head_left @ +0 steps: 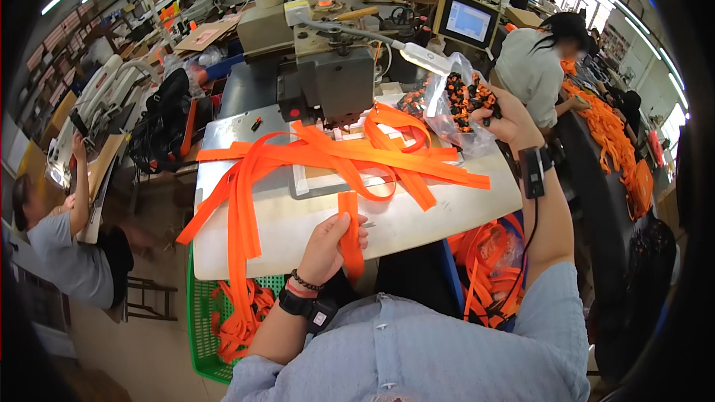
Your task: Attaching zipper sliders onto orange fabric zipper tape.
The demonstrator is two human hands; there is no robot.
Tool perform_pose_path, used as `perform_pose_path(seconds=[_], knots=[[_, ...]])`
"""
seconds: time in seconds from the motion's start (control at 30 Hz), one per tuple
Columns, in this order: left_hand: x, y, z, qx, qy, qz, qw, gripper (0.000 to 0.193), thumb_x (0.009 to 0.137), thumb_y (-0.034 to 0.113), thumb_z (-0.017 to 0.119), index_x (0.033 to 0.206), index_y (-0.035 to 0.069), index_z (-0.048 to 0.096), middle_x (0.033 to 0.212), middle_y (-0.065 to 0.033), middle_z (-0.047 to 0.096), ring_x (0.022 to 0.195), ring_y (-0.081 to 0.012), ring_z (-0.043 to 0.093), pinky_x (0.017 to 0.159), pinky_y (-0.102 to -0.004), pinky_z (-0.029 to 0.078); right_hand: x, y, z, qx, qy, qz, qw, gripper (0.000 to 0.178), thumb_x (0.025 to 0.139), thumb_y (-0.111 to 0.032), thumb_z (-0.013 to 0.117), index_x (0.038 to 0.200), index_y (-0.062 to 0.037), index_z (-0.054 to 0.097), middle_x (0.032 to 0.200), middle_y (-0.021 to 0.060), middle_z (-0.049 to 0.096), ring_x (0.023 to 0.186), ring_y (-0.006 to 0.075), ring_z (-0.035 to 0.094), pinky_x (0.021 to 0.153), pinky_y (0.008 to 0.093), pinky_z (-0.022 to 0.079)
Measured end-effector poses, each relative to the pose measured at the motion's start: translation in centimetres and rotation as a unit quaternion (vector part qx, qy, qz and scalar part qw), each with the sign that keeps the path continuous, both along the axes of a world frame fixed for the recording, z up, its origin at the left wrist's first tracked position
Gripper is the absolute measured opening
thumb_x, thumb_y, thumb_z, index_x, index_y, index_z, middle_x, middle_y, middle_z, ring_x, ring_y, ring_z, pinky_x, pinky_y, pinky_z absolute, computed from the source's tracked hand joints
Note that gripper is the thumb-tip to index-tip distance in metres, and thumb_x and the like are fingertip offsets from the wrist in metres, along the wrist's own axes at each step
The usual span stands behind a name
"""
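Observation:
My left hand (pixel 328 244) is closed around a flat orange fabric strip (pixel 348 212), its upper end standing above my fingers and the rest hanging below the table edge. At the right end of the table my right hand (pixel 515 120) reaches to a clear plastic bag (pixel 452 123) of small black and orange parts (pixel 468 97). Its fingers are curled at the bag's edge around a small dark piece, whose kind I cannot make out. More long orange strips (pixel 328 152) lie crossed in a loose heap before the sewing machine (pixel 335 82), several draping over the front edge.
A green basket (pixel 199 327) and a blue bin (pixel 452 272) with orange strips stand below the table (pixel 417 227). A lamp (pixel 426 58) reaches over the machine; a screen (pixel 467 18) stands behind. People work at left and right, one beside piled orange strips (pixel 607 130).

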State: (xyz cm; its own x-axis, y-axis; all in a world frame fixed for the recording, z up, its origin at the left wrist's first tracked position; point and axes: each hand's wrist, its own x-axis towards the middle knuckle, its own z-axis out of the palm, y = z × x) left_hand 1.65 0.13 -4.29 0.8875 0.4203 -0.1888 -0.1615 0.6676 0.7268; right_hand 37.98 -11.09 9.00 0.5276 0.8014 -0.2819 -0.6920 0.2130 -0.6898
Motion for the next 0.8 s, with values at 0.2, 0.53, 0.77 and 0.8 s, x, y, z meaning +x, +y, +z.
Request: perform_pose_path(seconds=[0.2, 0.53, 0.77, 0.8], knots=[[-0.5, -0.3, -0.3, 0.028, -0.009, 0.042, 0.999, 0.033, 0.1, 0.027, 0.045, 0.105, -0.004, 0.057, 0.084, -0.007, 0.061, 0.075, -0.0148, 0.059, 0.073, -0.0294, 0.051, -9.7, 4.0, -1.6, -0.097, -0.119, 0.154, 0.976, 0.018, 0.092, -0.021, 0.057, 0.1, -0.0052, 0.055, 0.085, 0.0084, 0.058, 0.066, 0.0173, 0.058, 0.037, 0.0209, 0.035], [-4.5, 1.3, 0.0, 0.023, 0.025, 0.178, 0.983, 0.035, 0.1, 0.026, 0.043, 0.108, -0.005, 0.055, 0.085, -0.009, 0.061, 0.076, -0.0161, 0.06, 0.074, -0.0306, 0.051, -21.5, 11.8, -10.7, -0.049, -0.704, 0.148, 0.693, 0.02, 0.094, -0.022, 0.054, 0.1, -0.0031, 0.055, 0.093, 0.0097, 0.053, 0.068, 0.021, 0.06, 0.059, 0.0305, 0.05], [-4.2, 1.6, -0.5, 0.06, 0.012, 0.155, 0.986, 0.026, 0.1, 0.019, 0.044, 0.111, -0.003, 0.053, 0.091, -0.0118, 0.064, 0.081, -0.0175, 0.064, 0.077, -0.0318, 0.054, -19.4, 10.8, -9.8, 0.007, -0.812, 0.235, 0.534, 0.026, 0.086, -0.011, 0.06, 0.112, -0.0062, 0.061, 0.119, 0.0165, 0.052, 0.108, 0.033, 0.052, 0.093, 0.0381, 0.044], [-4.0, 1.7, -0.6, 0.064, 0.011, 0.15, 0.987, 0.024, 0.1, 0.018, 0.044, 0.111, -0.002, 0.052, 0.091, -0.012, 0.064, 0.081, -0.0179, 0.064, 0.076, -0.0319, 0.054, -18.9, 10.0, -8.6, 0.006, -0.792, 0.249, 0.557, 0.027, 0.086, -0.011, 0.06, 0.113, -0.0064, 0.061, 0.121, 0.0167, 0.051, 0.109, 0.0327, 0.052, 0.093, 0.0376, 0.044]])
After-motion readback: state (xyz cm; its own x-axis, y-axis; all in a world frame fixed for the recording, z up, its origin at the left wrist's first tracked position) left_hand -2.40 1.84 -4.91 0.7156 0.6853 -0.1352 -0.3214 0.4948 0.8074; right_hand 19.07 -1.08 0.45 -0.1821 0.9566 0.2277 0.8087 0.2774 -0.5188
